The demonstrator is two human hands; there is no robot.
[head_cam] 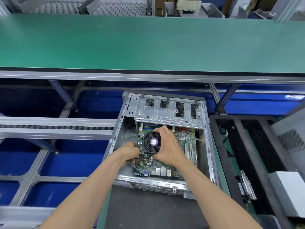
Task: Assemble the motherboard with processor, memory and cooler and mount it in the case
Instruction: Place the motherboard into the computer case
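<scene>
Two hands work inside the case [208, 142]. Right hand [166, 146] wraps the cooler [151, 142], fingers at its 12 o'clock edge, thumb at 6. Left hand [130, 150] sits at its 9 o'clock, fingers curled; whether they grip anything is unclear. Motherboard [186, 146] lies flat below.

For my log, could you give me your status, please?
Right hand gripping cooler; left hand at motherboard edge. Board inside case. Nothing blocking.
</scene>
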